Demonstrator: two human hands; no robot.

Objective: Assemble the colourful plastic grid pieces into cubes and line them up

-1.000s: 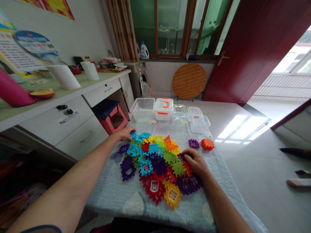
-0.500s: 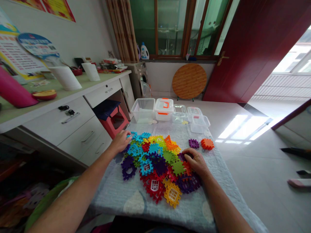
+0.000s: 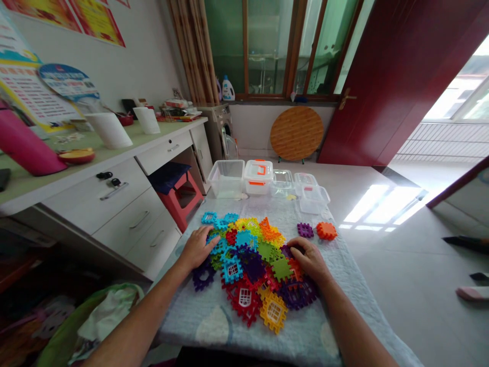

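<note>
A heap of colourful notched plastic building blocks [image 3: 252, 265] lies across the middle of the table. Against its left side rests my left hand [image 3: 198, 248], thumb and fingers apart, touching the blue blocks [image 3: 218, 244]. A dark purple ring-shaped block [image 3: 204, 277] lies just below that hand. My right hand [image 3: 310, 259] is cupped along the right side of the heap, its fingers near a small purple block [image 3: 286, 251]; some of its fingers are hidden. Beneath it are orange pieces and a larger purple block [image 3: 298, 293]. At the near edge lies a yellow block [image 3: 273, 311] with a white window.
An open clear bin [image 3: 227, 178], a lidded box with orange clips [image 3: 259, 177] and several smaller clear containers [image 3: 311, 198] line the far table edge. A purple block [image 3: 305, 230] and an orange block [image 3: 326, 231] lie apart at right. A red stool [image 3: 183, 199] stands left.
My left hand has moved from the far-left blue block toward me and right, onto the heap's left side. My right hand has stayed about where it was.
</note>
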